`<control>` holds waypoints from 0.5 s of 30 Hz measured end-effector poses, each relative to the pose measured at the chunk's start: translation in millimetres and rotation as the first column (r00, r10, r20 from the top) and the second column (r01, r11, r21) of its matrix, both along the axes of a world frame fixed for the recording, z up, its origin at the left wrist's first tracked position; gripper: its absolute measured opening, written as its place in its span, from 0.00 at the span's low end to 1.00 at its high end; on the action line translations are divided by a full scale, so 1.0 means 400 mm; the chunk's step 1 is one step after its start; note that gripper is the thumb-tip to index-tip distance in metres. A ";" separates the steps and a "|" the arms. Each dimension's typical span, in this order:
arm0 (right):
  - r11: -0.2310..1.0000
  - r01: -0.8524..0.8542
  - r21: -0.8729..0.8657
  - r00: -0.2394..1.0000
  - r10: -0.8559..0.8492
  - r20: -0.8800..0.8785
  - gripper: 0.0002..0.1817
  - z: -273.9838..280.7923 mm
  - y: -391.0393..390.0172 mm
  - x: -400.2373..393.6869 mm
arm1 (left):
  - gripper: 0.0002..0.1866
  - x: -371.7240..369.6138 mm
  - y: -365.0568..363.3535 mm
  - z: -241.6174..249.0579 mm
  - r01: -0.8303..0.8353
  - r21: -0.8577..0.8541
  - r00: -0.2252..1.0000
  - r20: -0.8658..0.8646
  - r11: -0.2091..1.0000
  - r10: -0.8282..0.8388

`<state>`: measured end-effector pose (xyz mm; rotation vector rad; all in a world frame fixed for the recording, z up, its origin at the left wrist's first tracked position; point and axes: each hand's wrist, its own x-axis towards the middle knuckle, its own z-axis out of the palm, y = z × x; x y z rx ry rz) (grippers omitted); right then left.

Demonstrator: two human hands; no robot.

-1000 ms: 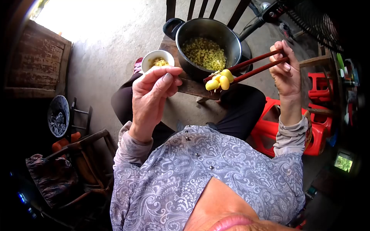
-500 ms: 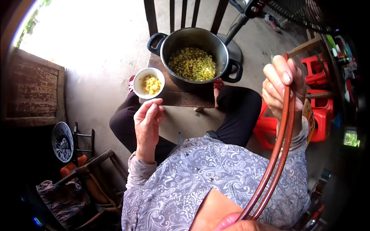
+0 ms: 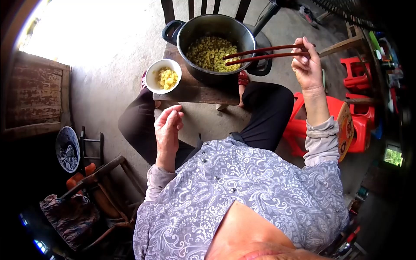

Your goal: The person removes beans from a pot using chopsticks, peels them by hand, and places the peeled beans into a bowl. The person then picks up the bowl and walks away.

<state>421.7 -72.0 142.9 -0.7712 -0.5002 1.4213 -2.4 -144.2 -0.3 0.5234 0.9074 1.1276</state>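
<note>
My right hand (image 3: 307,65) grips a pair of reddish-brown chopsticks (image 3: 268,55), whose tips point left over the yellow-green food (image 3: 212,53) in a dark two-handled pot (image 3: 197,69). Whether the tips touch the food I cannot tell. The pot stands on a wooden chair seat (image 3: 208,95). On the seat's left corner sits a white bowl (image 3: 150,81) with yellow food (image 3: 167,78) inside. My left hand (image 3: 168,125) is just below the bowl, thumb and fingertips pressed together; what they hold, if anything, is too small to make out.
Red plastic stools (image 3: 358,73) stand at the right, near a wooden frame (image 3: 342,46). A fan (image 3: 346,11) is at the top right. On the left are a wooden panel (image 3: 34,93), a metal basin (image 3: 68,149) and a folded chair (image 3: 108,190) with a cloth.
The chopsticks have swung from near my face out over the pot, and my right hand has moved slightly up and left. The pot and bowl appear a little higher in view.
</note>
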 end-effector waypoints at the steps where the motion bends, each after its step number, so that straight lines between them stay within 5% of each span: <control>1: 1.000 -0.005 -0.002 1.000 0.005 0.002 0.14 -0.005 -0.003 0.003 | 0.13 0.003 -0.004 -0.004 0.007 -0.014 1.000 -0.008 1.000 -0.007; 4: 1.000 -0.031 0.000 1.000 0.031 -0.006 0.15 0.003 -0.012 -0.010 | 0.12 0.006 -0.006 -0.014 0.024 -0.003 0.999 -0.029 1.000 -0.025; 7: 0.961 -0.157 0.229 0.983 0.174 -0.059 0.15 0.048 -0.038 -0.047 | 0.12 0.004 -0.005 -0.014 0.032 -0.003 0.999 -0.028 0.999 -0.032; 15: 0.681 -0.369 0.632 0.880 0.475 0.002 0.16 0.196 -0.129 -0.148 | 0.13 0.018 -0.010 -0.016 0.033 -0.010 0.999 -0.031 0.999 -0.034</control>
